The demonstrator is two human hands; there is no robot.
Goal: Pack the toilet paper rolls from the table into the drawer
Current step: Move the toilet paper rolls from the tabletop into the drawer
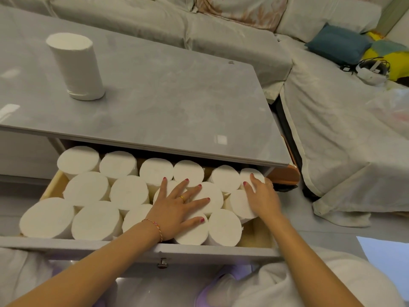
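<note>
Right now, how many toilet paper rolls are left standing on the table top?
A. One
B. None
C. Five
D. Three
A: a single upright roll stands on the grey table top, while all the others sit packed on end in the open drawer, where the left hand lies flat on them and the right hand rests at the right-end rolls.

The tabletop point(155, 96) hides the back of the drawer point(137, 248) and part of the rear toilet paper rolls point(156, 170) beneath its front edge. The left hand point(177, 209) covers rolls in front of that edge. The tabletop's left end is cut off by the frame.
</note>
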